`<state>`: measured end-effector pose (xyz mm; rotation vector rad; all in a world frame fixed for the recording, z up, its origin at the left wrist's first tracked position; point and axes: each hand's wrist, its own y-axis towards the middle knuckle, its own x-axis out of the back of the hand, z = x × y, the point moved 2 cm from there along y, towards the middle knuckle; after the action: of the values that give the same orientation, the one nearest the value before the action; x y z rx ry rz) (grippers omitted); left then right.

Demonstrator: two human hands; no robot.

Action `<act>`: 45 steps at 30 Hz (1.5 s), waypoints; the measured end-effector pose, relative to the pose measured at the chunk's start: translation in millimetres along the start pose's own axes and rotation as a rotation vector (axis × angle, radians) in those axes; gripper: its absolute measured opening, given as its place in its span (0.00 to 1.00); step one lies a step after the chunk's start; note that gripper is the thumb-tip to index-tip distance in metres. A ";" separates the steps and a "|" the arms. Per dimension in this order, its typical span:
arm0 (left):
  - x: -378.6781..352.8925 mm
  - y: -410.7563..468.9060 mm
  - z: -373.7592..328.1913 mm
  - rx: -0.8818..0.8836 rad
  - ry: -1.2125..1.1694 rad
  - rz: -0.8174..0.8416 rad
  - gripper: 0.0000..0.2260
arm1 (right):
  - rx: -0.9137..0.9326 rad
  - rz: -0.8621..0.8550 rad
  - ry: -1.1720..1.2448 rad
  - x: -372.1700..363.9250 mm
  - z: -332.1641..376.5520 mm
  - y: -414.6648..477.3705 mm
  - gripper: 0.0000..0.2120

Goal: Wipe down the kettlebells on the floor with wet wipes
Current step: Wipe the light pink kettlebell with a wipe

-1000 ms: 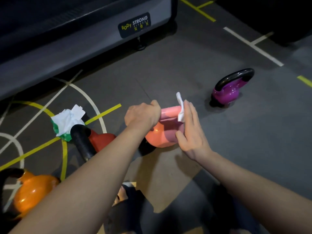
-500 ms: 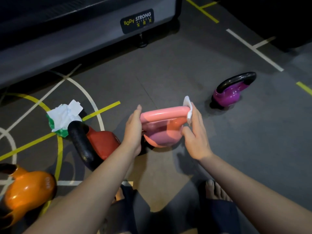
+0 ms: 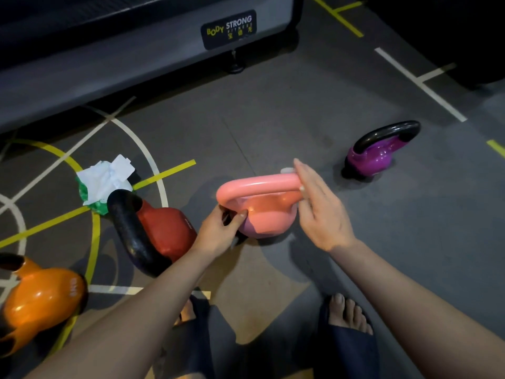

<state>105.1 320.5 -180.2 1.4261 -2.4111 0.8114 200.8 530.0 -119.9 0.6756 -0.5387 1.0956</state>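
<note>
Currently: pink kettlebell (image 3: 262,214) upright on floor (image 3: 273,119). Left hand (image 3: 218,233) grips its handle base; right hand (image 3: 319,209), fingers straight, presses wet wipe (image 3: 287,170) against handle's right end. Handle-wiping step; next likely needs a leftward sweep.

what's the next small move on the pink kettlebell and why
Probably slide the right hand and its wipe leftward along the handle of the pink kettlebell: the wipe sits at the handle's right end, while the left hand grips the bell's left side.
</note>
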 end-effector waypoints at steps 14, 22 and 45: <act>0.2 2.5 -0.9 0.033 0.002 -0.025 0.19 | -0.344 -0.217 0.194 14.0 12.9 9.1 0.15; -0.2 2.9 2.3 0.012 0.034 -0.011 0.18 | 0.000 -0.210 -0.093 -1.2 13.8 -0.7 0.18; -1.9 2.5 3.7 0.048 0.001 0.044 0.11 | 0.162 -0.110 -0.204 -8.8 29.0 3.9 0.19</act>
<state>104.2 320.8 -185.0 1.3935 -2.4464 0.8853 192.0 504.7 -105.3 0.9548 -0.5839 0.9796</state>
